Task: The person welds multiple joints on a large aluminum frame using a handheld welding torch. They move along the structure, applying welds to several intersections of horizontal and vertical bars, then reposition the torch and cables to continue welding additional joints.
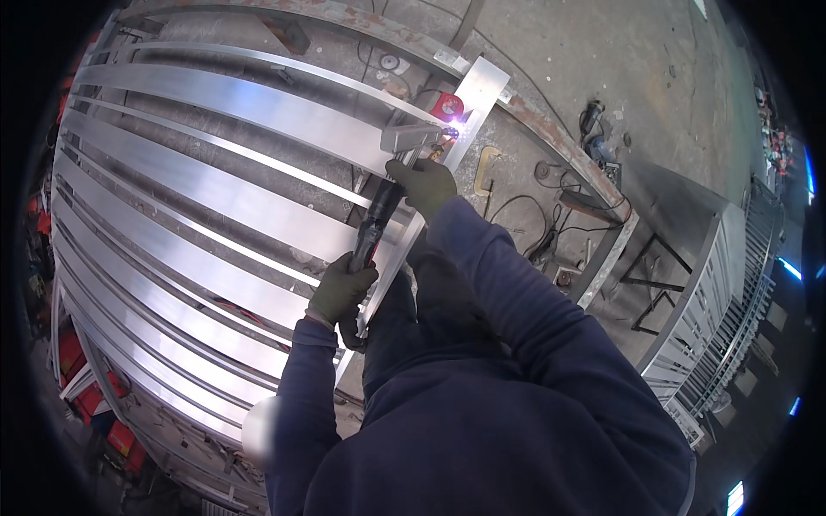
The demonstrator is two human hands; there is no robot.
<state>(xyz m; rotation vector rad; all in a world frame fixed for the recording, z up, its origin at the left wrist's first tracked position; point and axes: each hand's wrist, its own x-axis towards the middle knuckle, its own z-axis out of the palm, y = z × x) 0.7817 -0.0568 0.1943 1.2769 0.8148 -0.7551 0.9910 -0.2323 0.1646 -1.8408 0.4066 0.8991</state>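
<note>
Yellow clamp [483, 166] on concrete floor [662, 60] — slatted panels [707, 314] at right.

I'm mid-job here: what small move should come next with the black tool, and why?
I'd probably ease the black tool back slightly from the silver end rail: the bright glow at its far end hides the metal there, and the left hand and right hand both grip the tool, so a small, controlled shift looks possible.
</note>
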